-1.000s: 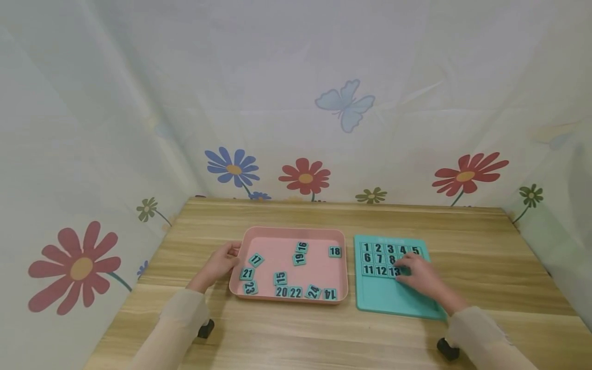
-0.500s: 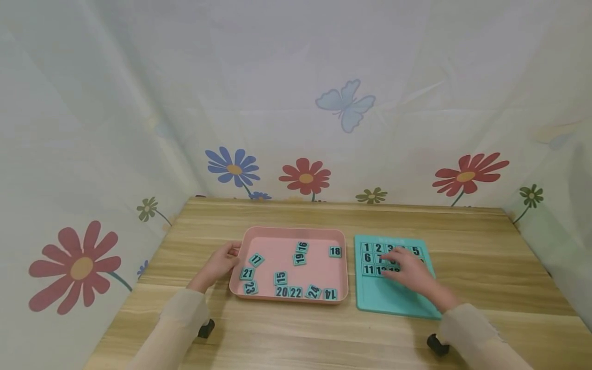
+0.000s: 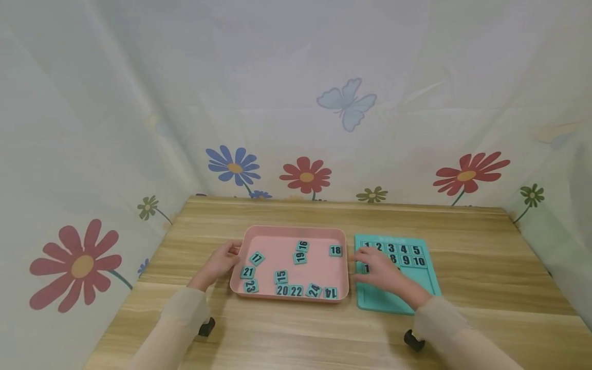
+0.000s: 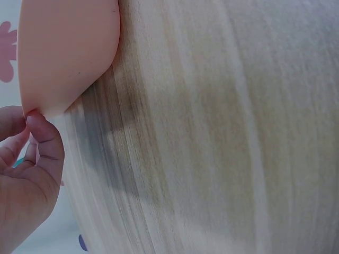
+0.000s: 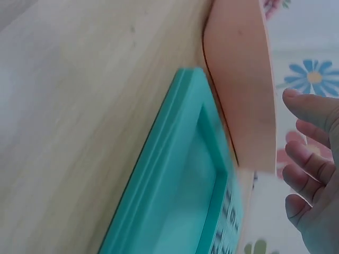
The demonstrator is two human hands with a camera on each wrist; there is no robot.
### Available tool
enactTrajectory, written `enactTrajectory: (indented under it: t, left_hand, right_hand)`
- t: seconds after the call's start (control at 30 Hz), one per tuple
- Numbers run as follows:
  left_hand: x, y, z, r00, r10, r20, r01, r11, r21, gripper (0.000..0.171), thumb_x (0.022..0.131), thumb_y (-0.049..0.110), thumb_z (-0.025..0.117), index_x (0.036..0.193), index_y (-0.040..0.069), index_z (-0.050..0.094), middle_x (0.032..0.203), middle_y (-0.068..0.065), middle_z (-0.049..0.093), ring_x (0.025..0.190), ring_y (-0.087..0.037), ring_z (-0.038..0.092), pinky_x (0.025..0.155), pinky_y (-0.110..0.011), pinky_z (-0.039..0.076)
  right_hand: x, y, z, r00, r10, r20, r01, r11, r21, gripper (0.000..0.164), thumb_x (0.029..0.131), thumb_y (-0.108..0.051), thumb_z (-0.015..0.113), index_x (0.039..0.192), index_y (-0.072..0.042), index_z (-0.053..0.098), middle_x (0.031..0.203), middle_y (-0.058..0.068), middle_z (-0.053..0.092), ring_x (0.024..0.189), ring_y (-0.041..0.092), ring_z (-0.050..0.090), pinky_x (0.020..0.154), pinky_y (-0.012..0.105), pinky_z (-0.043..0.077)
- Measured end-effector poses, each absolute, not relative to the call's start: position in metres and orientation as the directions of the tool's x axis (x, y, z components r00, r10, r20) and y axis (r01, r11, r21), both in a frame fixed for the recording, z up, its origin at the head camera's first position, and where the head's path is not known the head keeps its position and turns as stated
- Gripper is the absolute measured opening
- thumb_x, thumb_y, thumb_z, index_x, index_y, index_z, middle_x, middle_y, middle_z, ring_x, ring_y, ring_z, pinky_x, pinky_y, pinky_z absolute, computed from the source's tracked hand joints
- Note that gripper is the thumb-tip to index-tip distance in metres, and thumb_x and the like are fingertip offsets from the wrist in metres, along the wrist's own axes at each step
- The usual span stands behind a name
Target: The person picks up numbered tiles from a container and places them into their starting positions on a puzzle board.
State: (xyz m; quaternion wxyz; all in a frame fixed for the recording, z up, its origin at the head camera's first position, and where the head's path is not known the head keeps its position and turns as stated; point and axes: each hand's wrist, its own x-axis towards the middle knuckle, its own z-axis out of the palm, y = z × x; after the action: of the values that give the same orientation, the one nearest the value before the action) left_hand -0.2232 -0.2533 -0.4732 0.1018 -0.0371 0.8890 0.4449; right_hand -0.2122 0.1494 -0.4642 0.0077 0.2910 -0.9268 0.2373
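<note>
My left hand (image 3: 222, 264) pinches the left rim of a pink tray (image 3: 319, 272); the left wrist view shows its thumb and finger meeting on the tray's edge (image 4: 69, 53). Loose numbered tiles lie scattered inside, among them tile 18 (image 3: 335, 251), tile 15 (image 3: 281, 277) and tile 14 (image 3: 330, 293). Over the left part of a teal number board (image 3: 384, 302) hovers my right hand (image 3: 381, 270), holding nothing, its fingers spread apart in the right wrist view. Tiles fill the board's upper rows, tile 10 (image 3: 419, 261) at the right; the hand hides several others.
Tray and board stand side by side on a wooden table (image 3: 287, 329), a narrow gap between them. Behind the table hangs a pale curtain (image 3: 259, 103) printed with flowers and a butterfly.
My right hand has moved left across the board from tile 13 toward the tray, uncovering the tiles at the right. My left hand and the loose tiles have stayed in place.
</note>
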Motion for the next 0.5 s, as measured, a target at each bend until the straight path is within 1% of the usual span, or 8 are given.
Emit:
enactTrajectory:
  t: [0.27, 0.4, 0.5]
  left_hand:
    - [-0.223, -0.254, -0.473, -0.978, 0.028, -0.208, -0.152, 0.589, 0.794, 0.045, 0.084, -0.001, 0.045, 0.128, 0.0, 0.039, 0.109, -0.022, 0.046, 0.09, -0.025, 0.054, 0.065, -0.028, 0.049]
    - [-0.225, -0.255, -0.476, -0.978, 0.031, -0.208, -0.151, 0.584, 0.797, 0.045, 0.083, 0.0, 0.045, 0.128, 0.001, 0.039, 0.107, -0.02, 0.046, 0.088, -0.023, 0.053, 0.064, -0.027, 0.048]
    - [-0.226, -0.257, -0.478, -0.977, 0.031, -0.212, -0.154, 0.585, 0.796, 0.045, 0.083, 0.0, 0.044, 0.128, 0.002, 0.04, 0.106, -0.018, 0.046, 0.088, -0.022, 0.053, 0.063, -0.026, 0.047]
  right_hand:
    - [-0.216, 0.116, -0.466, -0.705, -0.689, 0.169, -0.701, 0.639, -0.317, 0.032, 0.071, -0.032, 0.069, 0.099, -0.015, 0.067, 0.093, -0.004, 0.058, 0.085, 0.011, 0.047, 0.072, 0.027, 0.042]
    - [-0.215, 0.104, -0.466, -0.672, -0.728, 0.137, -0.732, 0.623, -0.278, 0.03, 0.071, -0.034, 0.069, 0.096, -0.018, 0.068, 0.09, -0.007, 0.058, 0.084, 0.009, 0.046, 0.073, 0.026, 0.04]
    - [-0.214, 0.097, -0.467, -0.653, -0.751, 0.098, -0.747, 0.619, -0.244, 0.029, 0.069, -0.035, 0.07, 0.093, -0.019, 0.068, 0.087, -0.008, 0.057, 0.08, 0.009, 0.045, 0.071, 0.026, 0.038]
